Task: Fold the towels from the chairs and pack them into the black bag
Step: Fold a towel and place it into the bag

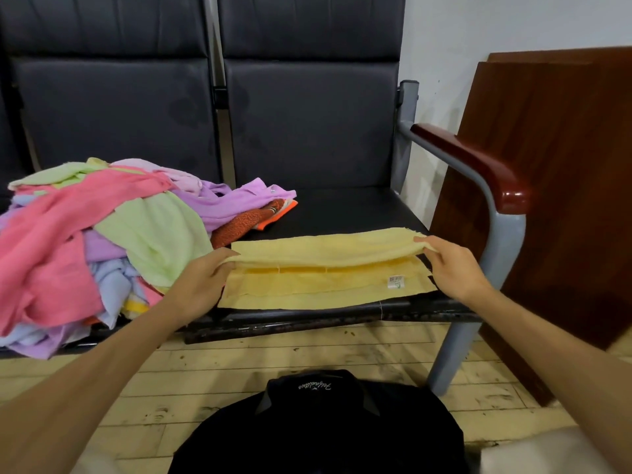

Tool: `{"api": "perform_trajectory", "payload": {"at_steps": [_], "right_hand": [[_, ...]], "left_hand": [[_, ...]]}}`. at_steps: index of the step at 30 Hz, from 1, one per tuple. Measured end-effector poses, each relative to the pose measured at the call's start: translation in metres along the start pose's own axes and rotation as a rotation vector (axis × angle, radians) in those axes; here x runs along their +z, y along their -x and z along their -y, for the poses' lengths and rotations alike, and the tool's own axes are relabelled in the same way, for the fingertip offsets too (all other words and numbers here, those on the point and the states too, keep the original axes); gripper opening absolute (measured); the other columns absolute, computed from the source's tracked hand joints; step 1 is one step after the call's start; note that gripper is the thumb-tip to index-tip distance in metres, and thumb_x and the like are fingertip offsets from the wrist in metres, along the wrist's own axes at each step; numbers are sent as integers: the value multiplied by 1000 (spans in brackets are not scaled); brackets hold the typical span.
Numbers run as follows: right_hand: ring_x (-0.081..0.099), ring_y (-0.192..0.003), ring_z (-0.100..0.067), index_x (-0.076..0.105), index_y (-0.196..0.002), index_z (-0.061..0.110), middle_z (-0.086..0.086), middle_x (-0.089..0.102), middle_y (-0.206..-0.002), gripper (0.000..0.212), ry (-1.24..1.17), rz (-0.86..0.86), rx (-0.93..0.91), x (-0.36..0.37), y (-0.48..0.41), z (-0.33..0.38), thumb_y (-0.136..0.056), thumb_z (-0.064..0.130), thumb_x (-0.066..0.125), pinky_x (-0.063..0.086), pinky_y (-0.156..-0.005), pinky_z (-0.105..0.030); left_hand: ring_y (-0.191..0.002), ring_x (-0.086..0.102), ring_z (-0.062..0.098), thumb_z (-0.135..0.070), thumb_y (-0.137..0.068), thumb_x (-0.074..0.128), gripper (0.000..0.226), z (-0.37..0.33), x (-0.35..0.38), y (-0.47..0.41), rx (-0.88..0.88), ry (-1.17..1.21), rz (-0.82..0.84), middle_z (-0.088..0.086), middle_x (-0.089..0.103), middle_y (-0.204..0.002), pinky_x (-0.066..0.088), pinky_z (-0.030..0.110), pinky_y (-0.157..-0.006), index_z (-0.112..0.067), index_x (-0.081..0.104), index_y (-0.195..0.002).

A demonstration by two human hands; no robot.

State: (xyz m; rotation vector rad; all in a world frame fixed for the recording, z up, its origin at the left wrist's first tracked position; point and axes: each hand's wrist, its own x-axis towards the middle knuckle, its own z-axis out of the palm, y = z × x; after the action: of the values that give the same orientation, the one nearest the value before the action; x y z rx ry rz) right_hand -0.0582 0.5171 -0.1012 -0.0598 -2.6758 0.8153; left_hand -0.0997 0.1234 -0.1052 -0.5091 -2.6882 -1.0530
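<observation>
A yellow towel [325, 265] lies lengthwise on the right chair seat [349, 210], its far half doubled over toward me. My left hand [201, 278] pinches the folded edge at the towel's left end. My right hand [451, 265] pinches the same edge at the right end. A white label shows near the towel's right corner. A heap of loose towels [85, 234] in pink, green, purple and blue covers the left chair seat. The black bag [318, 425] sits on the floor just below me, between my forearms.
A grey metal armrest with a dark red wooden top [478, 165] bounds the right chair. A brown wooden board [554, 200] leans against the wall beyond it. An orange cloth [246, 224] lies at the heap's right edge. The floor is pale wooden planks [273, 357].
</observation>
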Motion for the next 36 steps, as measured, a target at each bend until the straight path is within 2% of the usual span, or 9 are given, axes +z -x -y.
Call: {"api": "perform_trajectory", "payload": {"at_steps": [5,9,13,16,21,23,29,33,36], "right_hand": [[37,-140,-21,49,-140,19,-6,43,-149,40,26,129,-46,-9,11,-9,-102,10,40,33,-103,-21],[37,-140,-23,47,-141,26,-4,31,-156,42,182,334,-1,-10,12,-15,-103,11,40,36,-107,-29],[46,-129,-21,49,-139,32,0,40,-150,43,219,466,41,-9,14,-13,-100,14,44,37,-102,-25],[39,-136,-15,56,-134,25,6,46,-147,35,148,445,82,-9,12,-6,-101,24,44,28,-115,-32],[53,-115,-17,67,-118,15,1,60,-123,29,87,248,135,4,9,-4,-101,27,47,39,-95,-29],[55,-109,-21,67,-112,14,-3,60,-117,23,155,159,132,12,5,-4,-99,23,50,43,-97,-37],[48,-117,-32,54,-128,13,-12,53,-126,36,164,20,394,32,-8,9,-95,26,53,36,-101,-46],[47,-118,-36,52,-122,11,-16,54,-123,40,264,43,554,38,-16,15,-92,37,55,31,-101,-43],[54,-94,-28,57,-93,11,-8,61,-91,22,334,79,531,40,-19,19,-92,33,51,29,-90,-39]], "left_hand": [[-83,54,9,-5,-98,46,21,-6,-10,17,-12,60,115,-7,62,-89,35,1,-72,-19,62,-100],[-93,55,11,-11,-96,53,21,1,-11,20,-104,-53,262,-7,63,-103,34,6,-72,-22,65,-109],[-102,53,8,-24,-95,55,22,-2,-9,18,-158,-116,294,-10,61,-113,35,16,-82,-21,67,-112],[-89,58,18,-32,-96,53,31,-7,-4,13,-226,-72,225,8,68,-100,39,24,-74,-8,72,-97],[-87,55,23,-13,-91,55,17,-5,7,-2,-287,-161,-25,11,64,-93,35,24,-73,1,65,-90],[-91,53,24,-18,-88,61,18,-4,11,-6,-372,-174,-9,12,59,-96,34,25,-73,-2,60,-96],[-107,56,30,-59,-74,69,73,12,21,-18,-551,-248,104,17,56,-119,46,36,-84,2,56,-113],[-124,48,27,-61,-83,56,72,4,25,-20,-482,-421,178,11,43,-139,42,38,-97,-7,47,-129],[-125,45,26,-52,-88,52,61,-7,28,-19,-412,-524,196,8,43,-137,39,39,-98,-13,42,-133]]}}
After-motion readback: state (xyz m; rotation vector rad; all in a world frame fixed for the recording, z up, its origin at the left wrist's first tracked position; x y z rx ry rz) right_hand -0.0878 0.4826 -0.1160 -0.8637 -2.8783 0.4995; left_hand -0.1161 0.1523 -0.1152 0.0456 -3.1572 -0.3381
